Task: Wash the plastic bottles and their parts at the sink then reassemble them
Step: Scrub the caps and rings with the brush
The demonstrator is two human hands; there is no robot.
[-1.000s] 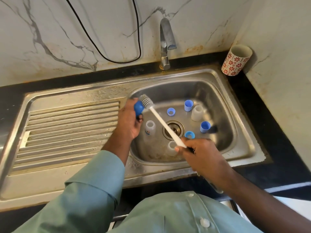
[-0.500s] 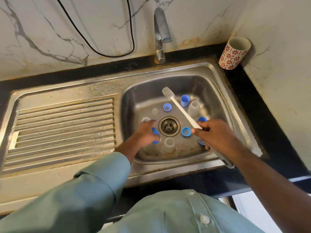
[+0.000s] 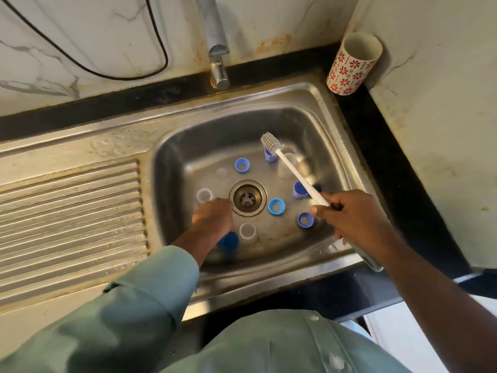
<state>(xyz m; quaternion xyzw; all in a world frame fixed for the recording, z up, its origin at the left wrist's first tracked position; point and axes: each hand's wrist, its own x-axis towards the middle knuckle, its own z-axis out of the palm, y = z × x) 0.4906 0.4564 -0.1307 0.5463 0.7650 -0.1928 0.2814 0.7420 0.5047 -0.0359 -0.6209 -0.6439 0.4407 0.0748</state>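
1. A steel sink point(image 3: 309, 98) with a ribbed draining board point(image 3: 70, 211) is sitting in a dark countertop point(image 3: 376, 146) under a marble-patterned wall, with the tap point(image 3: 215, 39) hanging over the basin and a black cable point(image 3: 158, 49) looping across the wall.
2. A flower-patterned cup point(image 3: 352, 65) is standing tilted in the back corner of the counter; its inside is looking empty.
3. The basin is holding the loose bottle parts: blue caps point(image 3: 276, 206) and blue rings point(image 3: 242, 165) are lying around the drain point(image 3: 248, 198), and small clear bottles point(image 3: 247, 230) are standing open-mouth up among them. I cannot tell whether any water is standing in them.
4. The right hand point(image 3: 357, 222) is curling its fingers round the white handle of the bottle brush point(image 3: 293, 170), and the bristle head is hovering over the back of the basin, above a blue piece.
5. The left hand point(image 3: 213, 218) is reaching down to the basin floor just left of the drain, with a blue cap point(image 3: 228, 241) at its wrist side; it is blurred, so I cannot tell whether the fingers are pinching that cap or merely lying beside it.
6. The step in hand is looking like scrubbing, part by part, with the person between pieces.
7. The next move is probably calling for the left hand to lift one piece clear and hold it steady so the brush head can enter its opening.
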